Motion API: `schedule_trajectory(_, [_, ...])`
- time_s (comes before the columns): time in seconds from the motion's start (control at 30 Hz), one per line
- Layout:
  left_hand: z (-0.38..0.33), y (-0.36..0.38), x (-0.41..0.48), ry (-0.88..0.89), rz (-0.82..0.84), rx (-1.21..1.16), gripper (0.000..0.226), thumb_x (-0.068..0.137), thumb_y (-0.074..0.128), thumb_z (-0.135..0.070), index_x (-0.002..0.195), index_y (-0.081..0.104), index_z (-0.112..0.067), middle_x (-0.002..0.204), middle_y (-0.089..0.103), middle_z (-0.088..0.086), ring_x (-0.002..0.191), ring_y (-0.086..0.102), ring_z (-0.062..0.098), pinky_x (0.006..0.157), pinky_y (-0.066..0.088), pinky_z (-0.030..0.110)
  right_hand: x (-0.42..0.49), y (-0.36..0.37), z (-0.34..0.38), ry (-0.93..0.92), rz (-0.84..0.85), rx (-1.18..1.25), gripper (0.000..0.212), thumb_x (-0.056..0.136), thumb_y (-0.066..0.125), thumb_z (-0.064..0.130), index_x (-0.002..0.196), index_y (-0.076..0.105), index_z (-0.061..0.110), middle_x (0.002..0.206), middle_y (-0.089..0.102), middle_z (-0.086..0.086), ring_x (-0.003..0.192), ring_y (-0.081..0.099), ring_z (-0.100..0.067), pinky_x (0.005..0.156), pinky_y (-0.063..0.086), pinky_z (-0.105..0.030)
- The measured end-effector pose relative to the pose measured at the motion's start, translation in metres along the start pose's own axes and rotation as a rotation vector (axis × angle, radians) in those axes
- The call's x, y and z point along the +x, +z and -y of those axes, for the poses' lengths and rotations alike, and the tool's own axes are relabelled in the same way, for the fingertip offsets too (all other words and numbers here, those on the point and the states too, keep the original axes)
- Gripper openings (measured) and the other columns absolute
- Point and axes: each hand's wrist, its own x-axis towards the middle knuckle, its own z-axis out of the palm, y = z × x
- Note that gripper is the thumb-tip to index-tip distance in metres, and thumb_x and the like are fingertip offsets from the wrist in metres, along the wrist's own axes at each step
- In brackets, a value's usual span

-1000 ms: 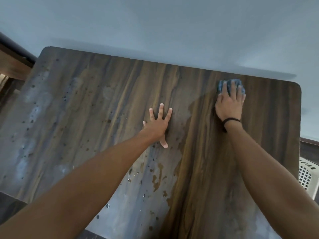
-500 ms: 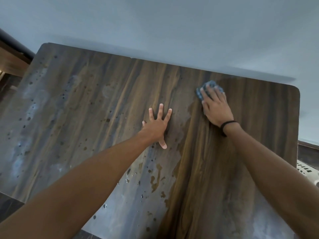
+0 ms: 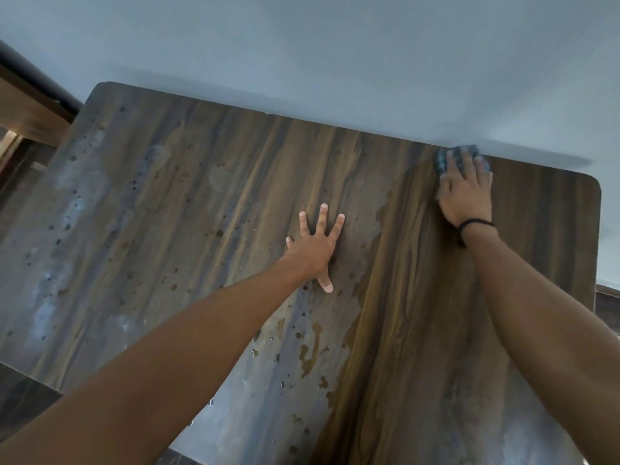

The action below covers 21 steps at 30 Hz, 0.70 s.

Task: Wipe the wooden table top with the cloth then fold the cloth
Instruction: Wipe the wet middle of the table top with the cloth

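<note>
A wooden table (image 3: 167, 229), speckled with spots and dusty streaks, meets a pale wall. The left hand (image 3: 315, 248) lies flat near the table's middle, fingers spread wide, holding nothing. At the table's far edge, the right hand (image 3: 464, 193) presses a blue cloth (image 3: 468, 151) under nearly straight fingers. A black band (image 3: 474, 224) circles that wrist.
</note>
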Motion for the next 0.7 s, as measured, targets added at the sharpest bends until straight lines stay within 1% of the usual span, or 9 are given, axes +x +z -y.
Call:
schedule_trajectory(0.07, [-0.001,0.000,0.000,0.002,0.003,0.002,0.156,0.059,0.094,-0.037,0.150,-0.032,-0.030,0.150,-0.050,0.005,0.140,-0.033,0.050,0.109,0.016,0.076,0.003,0.006,0.023,0.136,-0.033,0.021,0.055,0.105,0.028,0.030,0.159,0.021,0.021,0.167,0.010,-0.007,0.153,0.005,-0.034,0.122,0.001,-0.053])
schedule_trajectory(0.23, [0.001,-0.001,-0.001,0.002,0.001,-0.005,0.155,0.059,0.094,-0.038,0.151,-0.031,-0.030,0.150,-0.050,0.005,0.140,-0.033,0.048,0.109,0.016,0.075,-0.001,0.016,0.035,-0.382,0.096,-0.103,0.052,0.107,0.030,0.031,0.158,0.024,0.025,0.167,0.015,-0.003,0.153,0.011,-0.032,0.123,0.009,-0.053])
schedule_trajectory(0.27, [0.002,-0.001,-0.002,0.000,-0.003,-0.002,0.155,0.060,0.094,-0.038,0.151,-0.031,-0.030,0.150,-0.049,0.005,0.140,-0.033,0.048,0.110,0.016,0.075,0.010,0.011,0.023,-0.332,0.065,-0.100,0.053,0.106,0.028,0.032,0.159,0.023,0.024,0.167,0.014,-0.004,0.153,0.011,-0.033,0.122,0.011,-0.055])
schedule_trajectory(0.37, [0.001,0.000,-0.001,0.015,-0.008,0.004,0.154,0.061,0.093,-0.038,0.151,-0.032,-0.029,0.150,-0.050,0.005,0.140,-0.032,0.049,0.109,0.015,0.075,0.027,0.001,0.013,0.097,-0.012,0.023,0.056,0.105,0.028,0.031,0.159,0.022,0.021,0.167,0.011,-0.008,0.153,0.007,-0.034,0.123,0.004,-0.053])
schedule_trajectory(0.43, [0.001,0.000,0.000,0.025,-0.011,-0.008,0.154,0.061,0.093,-0.038,0.151,-0.031,-0.029,0.150,-0.050,0.005,0.139,-0.033,0.049,0.109,0.014,0.075,0.018,0.012,0.043,0.048,-0.020,0.000,0.055,0.106,0.030,0.028,0.159,0.021,0.020,0.167,0.011,-0.009,0.153,0.006,-0.035,0.122,0.001,-0.051])
schedule_trajectory(0.53, [0.002,-0.001,0.000,0.016,-0.007,-0.007,0.154,0.061,0.093,-0.038,0.151,-0.031,-0.030,0.150,-0.050,0.005,0.139,-0.034,0.048,0.109,0.015,0.075,0.007,0.023,0.055,-0.322,0.050,-0.066,0.052,0.107,0.029,0.030,0.158,0.025,0.022,0.166,0.017,-0.006,0.153,0.012,-0.033,0.122,0.007,-0.052])
schedule_trajectory(0.57, [0.002,-0.001,0.000,0.012,-0.004,-0.003,0.154,0.061,0.093,-0.038,0.151,-0.032,-0.030,0.150,-0.050,0.005,0.139,-0.034,0.048,0.109,0.015,0.075,0.012,0.019,0.048,-0.316,0.048,-0.069,0.052,0.107,0.028,0.031,0.158,0.025,0.023,0.166,0.017,-0.005,0.152,0.013,-0.033,0.122,0.009,-0.054])
schedule_trajectory(0.67, [0.001,0.001,0.001,0.012,-0.001,0.003,0.155,0.061,0.093,-0.038,0.150,-0.032,-0.030,0.149,-0.051,0.005,0.139,-0.035,0.049,0.109,0.015,0.075,0.028,0.012,0.042,0.069,-0.018,0.039,0.055,0.105,0.028,0.031,0.159,0.023,0.022,0.167,0.014,-0.007,0.153,0.010,-0.034,0.123,0.007,-0.054])
schedule_trajectory(0.7, [0.001,0.001,0.001,0.014,-0.001,0.006,0.155,0.060,0.094,-0.039,0.150,-0.032,-0.030,0.149,-0.051,0.005,0.139,-0.034,0.049,0.109,0.015,0.075,0.026,0.016,0.053,0.095,-0.015,0.027,0.055,0.105,0.029,0.030,0.159,0.021,0.021,0.167,0.013,-0.008,0.153,0.008,-0.035,0.123,0.004,-0.053])
